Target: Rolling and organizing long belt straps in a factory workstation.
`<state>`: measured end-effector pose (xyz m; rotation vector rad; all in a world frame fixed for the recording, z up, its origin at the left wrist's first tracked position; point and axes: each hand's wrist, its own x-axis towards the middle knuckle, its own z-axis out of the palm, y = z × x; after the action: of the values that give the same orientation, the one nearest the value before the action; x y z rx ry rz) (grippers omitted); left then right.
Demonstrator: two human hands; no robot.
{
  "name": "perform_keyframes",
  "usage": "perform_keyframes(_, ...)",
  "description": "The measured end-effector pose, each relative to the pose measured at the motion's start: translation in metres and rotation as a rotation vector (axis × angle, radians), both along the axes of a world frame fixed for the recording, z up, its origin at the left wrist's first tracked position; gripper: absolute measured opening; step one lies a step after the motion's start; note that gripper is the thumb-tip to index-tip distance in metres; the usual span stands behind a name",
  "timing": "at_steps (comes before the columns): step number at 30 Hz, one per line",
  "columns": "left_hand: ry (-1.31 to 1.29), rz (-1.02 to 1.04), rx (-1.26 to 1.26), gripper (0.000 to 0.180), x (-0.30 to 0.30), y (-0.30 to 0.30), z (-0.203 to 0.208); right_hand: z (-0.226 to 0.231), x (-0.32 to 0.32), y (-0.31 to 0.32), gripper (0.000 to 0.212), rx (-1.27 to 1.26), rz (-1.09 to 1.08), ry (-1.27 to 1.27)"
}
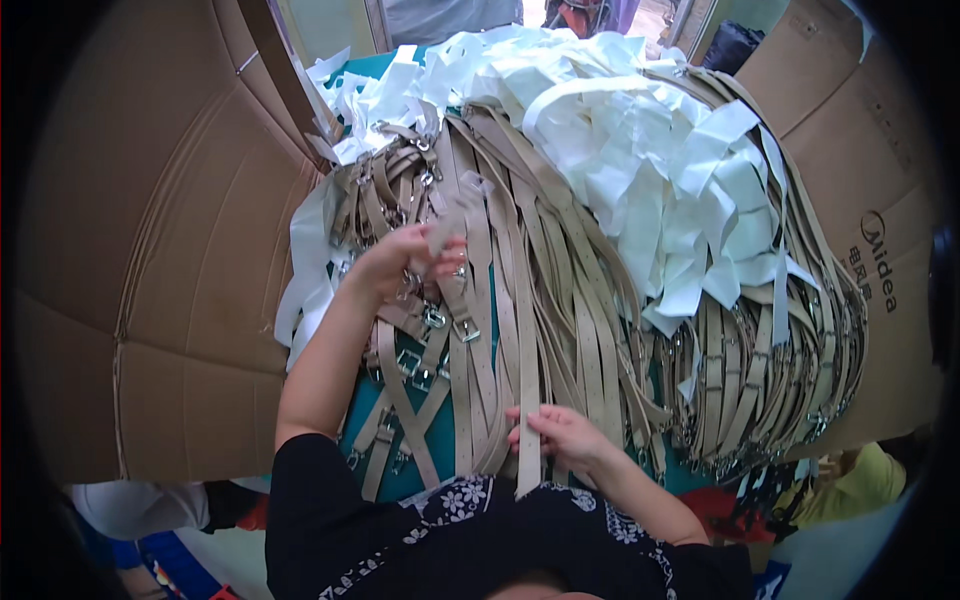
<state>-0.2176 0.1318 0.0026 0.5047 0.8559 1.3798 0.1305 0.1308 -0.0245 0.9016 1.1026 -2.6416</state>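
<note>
A beige strap point(529, 375) with small punched holes hangs lengthwise in front of me, and my right hand point(568, 437) pinches it near its lower end. My left hand point(405, 258) is raised over the left part of the pile, its fingers bent together and smeared by motion around a pale, blurred piece. What that piece is I cannot make out. Below the left hand lie strap ends with silver buckles point(434, 319) and metal clips. Many more beige straps point(590, 330) run side by side from the far side toward me.
White strips point(640, 170) are heaped over the straps at the back and right. Bundled straps with metal fittings point(740, 390) hang at the right. Tall cardboard walls point(200, 260) stand at both sides. Green surface point(405, 487) shows beneath; other people are partly visible at the lower corners.
</note>
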Motion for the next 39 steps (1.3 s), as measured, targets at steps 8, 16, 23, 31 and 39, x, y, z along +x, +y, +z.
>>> perform_keyframes(8,-0.011,-0.008,-0.031,0.06,0.09,-0.079,-0.019,0.003,0.012,-0.003,0.026,0.147,-0.019,-0.052)
perform_keyframes(16,-0.091,0.042,-0.156,0.031,0.137,-0.11,-0.058,0.012,0.016,-0.012,0.028,0.096,-0.078,0.061)
perform_keyframes(23,-0.232,-0.04,-0.172,0.045,0.152,-0.121,-0.045,0.013,0.022,-0.006,0.028,0.068,-0.181,0.102)
perform_keyframes(31,-0.118,0.308,-0.037,0.029,0.186,-0.145,-0.019,0.035,-0.006,-0.004,0.023,-0.091,-0.344,0.224)
perform_keyframes(39,0.907,0.507,0.256,0.044,0.207,-0.175,-0.013,0.04,-0.029,-0.011,0.012,-0.087,-0.456,0.229)
